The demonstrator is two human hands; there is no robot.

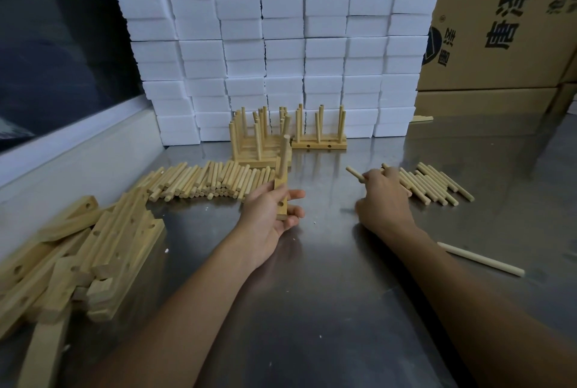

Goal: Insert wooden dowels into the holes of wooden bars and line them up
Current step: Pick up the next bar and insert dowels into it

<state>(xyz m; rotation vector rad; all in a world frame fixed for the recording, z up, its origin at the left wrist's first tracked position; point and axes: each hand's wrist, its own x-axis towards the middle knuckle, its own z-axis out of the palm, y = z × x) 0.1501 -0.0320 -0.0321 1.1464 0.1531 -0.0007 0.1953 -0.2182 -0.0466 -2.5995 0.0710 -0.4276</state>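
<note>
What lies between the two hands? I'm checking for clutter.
Only bare steel table, in the head view, between the left hand and the right hand.

On the table I see a heap of drilled wooden bars at the left edge. Behind it and to its right, a row of loose dowels runs toward the middle. Behind that row stand the finished bars with upright dowels, and just to their right another finished bar, both before the wall of foam blocks along the far edge. A smaller pile of dowels lies right of centre. A single dowel lies near the right edge. Cardboard boxes stand at the far right corner.
</note>
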